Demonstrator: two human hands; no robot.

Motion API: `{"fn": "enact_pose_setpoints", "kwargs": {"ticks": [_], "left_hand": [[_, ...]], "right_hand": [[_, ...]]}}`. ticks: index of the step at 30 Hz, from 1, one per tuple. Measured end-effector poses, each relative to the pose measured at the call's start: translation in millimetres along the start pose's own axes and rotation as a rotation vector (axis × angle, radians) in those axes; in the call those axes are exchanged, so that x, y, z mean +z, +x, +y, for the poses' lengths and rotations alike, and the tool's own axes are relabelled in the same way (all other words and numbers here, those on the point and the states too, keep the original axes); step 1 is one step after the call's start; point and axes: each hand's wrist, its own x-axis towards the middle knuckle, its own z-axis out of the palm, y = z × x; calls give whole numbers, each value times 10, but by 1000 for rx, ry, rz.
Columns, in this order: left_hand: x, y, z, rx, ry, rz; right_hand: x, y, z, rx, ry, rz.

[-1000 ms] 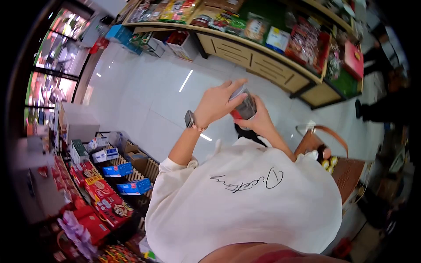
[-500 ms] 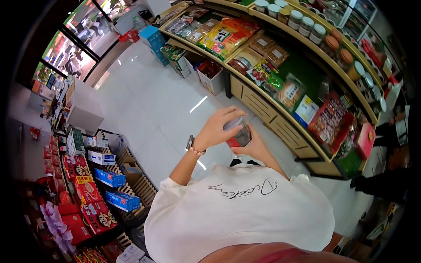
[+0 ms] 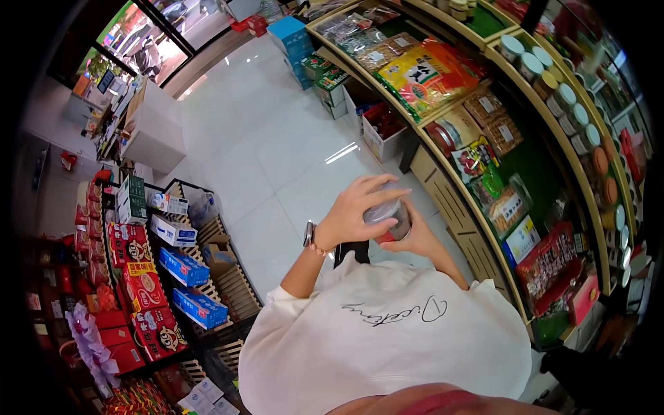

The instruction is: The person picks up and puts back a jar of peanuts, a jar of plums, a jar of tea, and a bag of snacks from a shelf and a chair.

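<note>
Closest in, a white shirt (image 3: 387, 332) with a line of dark script fills the lower view, and both bare forearms rise from it to meet just above its collar edge. The left hand (image 3: 360, 207), with a watch (image 3: 308, 234) at its wrist, lies on top of a small clear jar (image 3: 389, 220), its fingers curled down over the lid and gripping it. The right hand (image 3: 417, 241) cups the jar from below and behind, thumb and fingers wrapped about its lower side, so the jar sits clamped between the 2 hands in front of the chest, tilted a little; dark contents and a red patch show through its wall. Under and beyond the hands spreads a glossy white tiled floor (image 3: 277, 138). To the left of the hands, low wooden racks carry blue boxes (image 3: 183, 266) and, further left, red boxes (image 3: 138, 277). To the right of the hands runs a long wooden shelf (image 3: 449, 200) stacked with packaged goods, a big yellow bag (image 3: 422, 72) among them, and above it a row of white-lidded jars (image 3: 553, 76). Far beyond the hands stand a white desk (image 3: 149, 135) and glass doors (image 3: 152, 34).
</note>
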Motion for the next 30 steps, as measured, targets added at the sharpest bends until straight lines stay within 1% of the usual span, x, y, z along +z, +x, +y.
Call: {"fn": "enact_pose_setpoints", "kwargs": {"ticks": [1, 4, 7, 8, 11, 12, 13, 15, 16, 20, 23, 25, 27, 30], "left_hand": [[-128, 47, -128, 29, 6, -26], [-448, 289, -442, 117, 66, 298], [-511, 558, -783, -79, -657, 547], [-571, 573, -977, -165, -798, 389], [-672, 662, -1465, -165, -870, 339], [-772, 699, -1514, -179, -919, 277], [-827, 693, -1588, -210, -916, 260], [-877, 743, -1729, -251, -917, 241], [-890, 771, -1801, -262, -928, 245], [-1003, 809, -2106, -297, -940, 279], [-1056, 947, -2307, -348, -981, 303], [-1072, 1024, -2369, -380, -1026, 302], [-1157, 1267, -2444, -354, -1054, 293], [-1154, 1630, -2663, -332, -992, 250]], "right_hand": [[70, 151, 30, -15, 7, 22], [208, 689, -171, -31, 93, 86], [330, 1249, -147, -45, 319, 179], [350, 1417, -175, -77, 249, 229], [391, 1867, -101, -123, 276, 257], [409, 1939, -78, -94, 223, 278], [451, 1994, -50, -69, 281, 281], [473, 2126, -13, -30, 377, 279], [488, 2201, 36, -43, 369, 300], [491, 2518, 158, 53, 343, 265], [424, 2724, 15, 157, 307, 277], [342, 2864, 76, 170, 378, 263], [204, 3049, 113, 156, 365, 266], [-39, 3301, 201, 146, 377, 277]]}}
